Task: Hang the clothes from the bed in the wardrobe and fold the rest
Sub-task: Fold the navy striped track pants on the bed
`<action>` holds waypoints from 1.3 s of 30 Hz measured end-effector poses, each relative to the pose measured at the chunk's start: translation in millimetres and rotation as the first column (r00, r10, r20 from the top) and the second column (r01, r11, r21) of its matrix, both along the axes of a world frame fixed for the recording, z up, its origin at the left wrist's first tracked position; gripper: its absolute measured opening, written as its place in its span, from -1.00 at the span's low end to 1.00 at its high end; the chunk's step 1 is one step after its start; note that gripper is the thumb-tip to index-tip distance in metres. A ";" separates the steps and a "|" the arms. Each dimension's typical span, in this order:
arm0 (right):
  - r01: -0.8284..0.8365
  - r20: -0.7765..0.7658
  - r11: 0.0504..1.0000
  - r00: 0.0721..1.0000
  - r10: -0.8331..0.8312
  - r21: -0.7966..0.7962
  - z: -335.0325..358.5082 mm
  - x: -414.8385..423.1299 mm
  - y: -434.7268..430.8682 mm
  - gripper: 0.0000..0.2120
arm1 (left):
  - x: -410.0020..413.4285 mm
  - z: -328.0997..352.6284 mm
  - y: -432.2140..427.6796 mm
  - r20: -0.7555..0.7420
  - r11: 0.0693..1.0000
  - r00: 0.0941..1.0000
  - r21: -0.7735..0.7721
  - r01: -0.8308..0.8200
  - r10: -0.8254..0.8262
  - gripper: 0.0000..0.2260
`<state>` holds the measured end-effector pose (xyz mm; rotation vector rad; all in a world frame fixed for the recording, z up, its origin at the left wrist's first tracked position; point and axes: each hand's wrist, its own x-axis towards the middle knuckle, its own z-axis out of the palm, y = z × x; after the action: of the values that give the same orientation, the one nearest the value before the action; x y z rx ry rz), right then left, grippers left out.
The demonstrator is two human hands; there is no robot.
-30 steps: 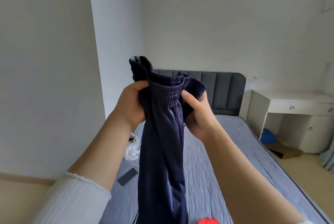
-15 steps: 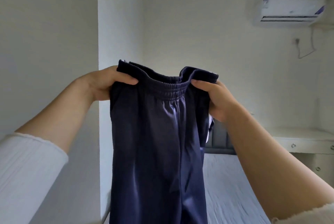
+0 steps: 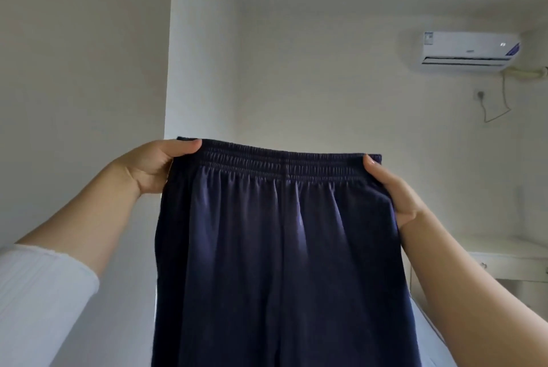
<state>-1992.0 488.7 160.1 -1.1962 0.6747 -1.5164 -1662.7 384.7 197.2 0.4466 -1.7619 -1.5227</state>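
Observation:
Dark navy trousers [image 3: 281, 263] with an elastic waistband hang in front of me, held up high and spread flat. My left hand [image 3: 154, 166] pinches the left end of the waistband, thumb on the near side. My right hand [image 3: 391, 188] pinches the right end the same way. The legs drop straight down and run out of the frame at the bottom. The bed is almost wholly hidden behind the cloth; only a pale sliver [image 3: 427, 334] shows at the lower right.
A wall corner [image 3: 167, 70] stands just behind the trousers on the left. A white air conditioner [image 3: 468, 50] hangs high on the right wall. The top of a white desk [image 3: 510, 266] shows at the right edge.
My hands have moved apart along the waistband, pulling it from bunched to stretched wide. The trousers rose and my view tilted upward, so the bed dropped out of sight.

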 end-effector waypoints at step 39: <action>0.024 -0.102 0.996 0.995 -0.016 0.082 3.5 102.7 1.2 -0.48 | -100.1 -33.5 60.6 -0.143 0.799 0.837 -0.249 -0.547 0.528 -0.28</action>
<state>-1889.3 489.9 163.6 -1.2119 0.8123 -1.4374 -1762.8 445.3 163.7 0.6751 -1.5829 -0.8585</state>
